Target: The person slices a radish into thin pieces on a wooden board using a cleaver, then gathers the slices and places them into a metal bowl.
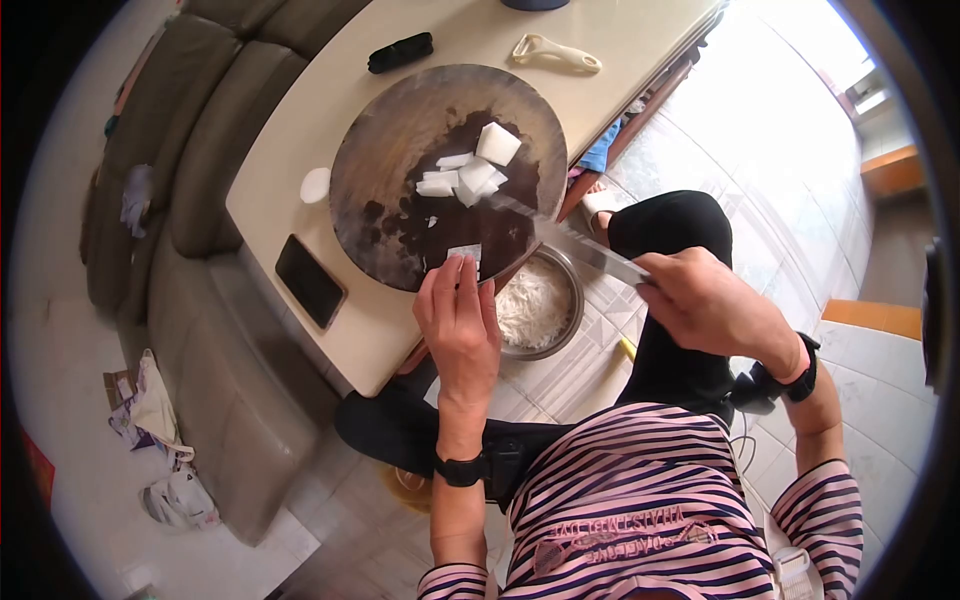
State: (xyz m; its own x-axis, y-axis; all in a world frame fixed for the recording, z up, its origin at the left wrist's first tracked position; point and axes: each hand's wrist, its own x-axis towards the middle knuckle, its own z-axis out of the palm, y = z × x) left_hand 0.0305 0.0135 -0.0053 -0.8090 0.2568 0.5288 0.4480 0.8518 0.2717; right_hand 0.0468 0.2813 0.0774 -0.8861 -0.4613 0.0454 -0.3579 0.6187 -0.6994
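A round wooden chopping board (385, 150), dark and wet in the middle, lies on the table. My left hand (460, 320) is at its near edge, fingertips together and pressing down on a small stack of white radish slices (465, 252). In my right hand (705, 300) is a knife (590, 250), gripped by its handle. The blade, slightly blurred, points left over the board, its tip near a group of white radish chunks (470, 182). One larger radish block (498, 144) sits behind them. Below the board's edge, a metal bowl (578, 310) holds white shreds (535, 305).
On the cream table (265, 190) are a phone (310, 281), a white round piece (316, 185), a black case (400, 53) and a white peeler (556, 54). A grey sofa (225, 380) runs along the left. My knees are close around the bowl.
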